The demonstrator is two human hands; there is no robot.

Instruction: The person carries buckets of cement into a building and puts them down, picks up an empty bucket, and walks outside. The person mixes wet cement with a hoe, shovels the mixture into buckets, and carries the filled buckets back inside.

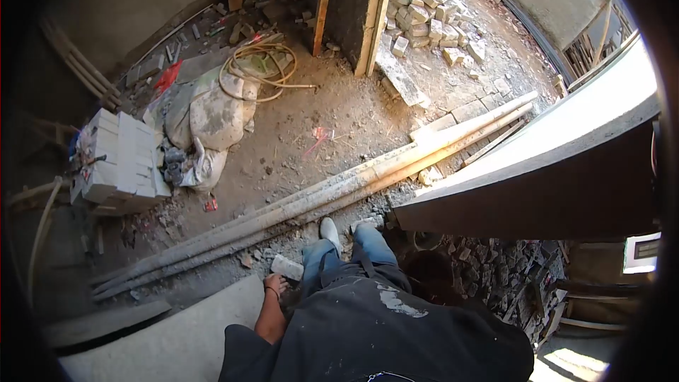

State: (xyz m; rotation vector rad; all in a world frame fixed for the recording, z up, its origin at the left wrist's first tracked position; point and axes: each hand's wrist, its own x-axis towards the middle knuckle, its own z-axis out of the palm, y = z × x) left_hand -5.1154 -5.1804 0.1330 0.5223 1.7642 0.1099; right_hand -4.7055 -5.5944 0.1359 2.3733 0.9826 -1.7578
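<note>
My left hand hangs low at my left side, a dark band round the wrist and its fingers apart. It appears to hold nothing. Just past the fingers is a pale grey brick; whether hand and brick touch, I cannot tell. My right hand is out of view, somewhere beyond my dark shirt. Two long pale poles lie across the ground in front of my feet. One light-coloured shoe shows below my jeans, among the rubble.
A white block stack, dusty sacks and a coiled hose are at left. Bricks are heaped beyond a wooden-edged wall. A large slab juts in at right, above broken rubble. A grey panel lies at lower left.
</note>
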